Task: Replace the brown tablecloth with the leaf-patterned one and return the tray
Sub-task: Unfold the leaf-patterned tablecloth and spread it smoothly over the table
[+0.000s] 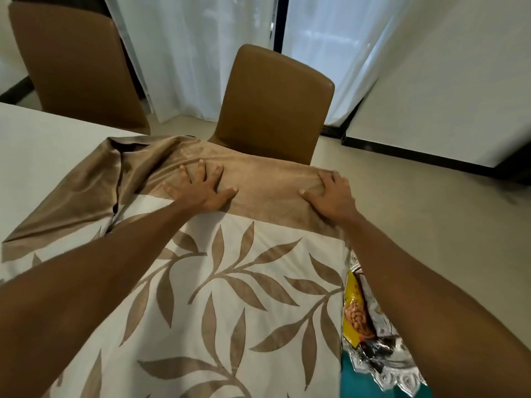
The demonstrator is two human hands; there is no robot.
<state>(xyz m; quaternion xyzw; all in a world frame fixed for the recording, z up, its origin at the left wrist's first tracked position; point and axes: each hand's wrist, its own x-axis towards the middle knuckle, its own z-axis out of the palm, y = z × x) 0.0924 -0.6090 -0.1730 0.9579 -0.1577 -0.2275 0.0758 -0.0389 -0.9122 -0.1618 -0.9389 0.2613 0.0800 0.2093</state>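
Tray (402, 380) right of tablecloth (230, 282); chair (273, 104) behind

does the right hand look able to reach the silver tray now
Likely yes: the right hand only rests on the cloth, and the silver tray sits close below that forearm, nothing blocking it.

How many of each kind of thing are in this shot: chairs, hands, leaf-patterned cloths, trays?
Brown chairs: 2, the far-left chair and the nearer chair
Hands: 2, the left hand and the right hand, both pressing on the cloth's brown end
Leaf-patterned tablecloth: 1
Silver tray: 1
Total: 6
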